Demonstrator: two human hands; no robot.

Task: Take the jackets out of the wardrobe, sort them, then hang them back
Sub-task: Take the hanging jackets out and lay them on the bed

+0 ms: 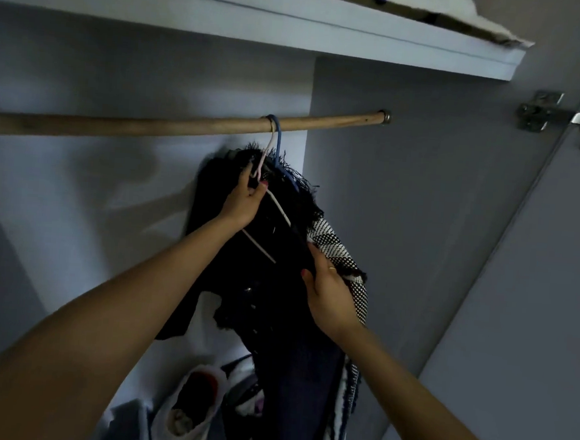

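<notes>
A wooden rail (171,125) runs across the wardrobe. Two hangers hook over it side by side: a pale pink-white hanger (275,206) and a blue hanger (279,140). A dark jacket (260,286) hangs on the pale hanger, and behind it a black-and-white checked jacket (341,254) with a frayed black trim. My left hand (243,201) pinches the neck of the pale hanger just below the rail. My right hand (328,294) grips the edge of the dark jacket next to the checked one.
A shelf (295,24) sits above the rail with white bedding (467,15) on it. The wardrobe's right wall carries a metal hinge (543,112), and the door stands open at the right. A white bag (193,402) and loose clothes lie on the wardrobe floor.
</notes>
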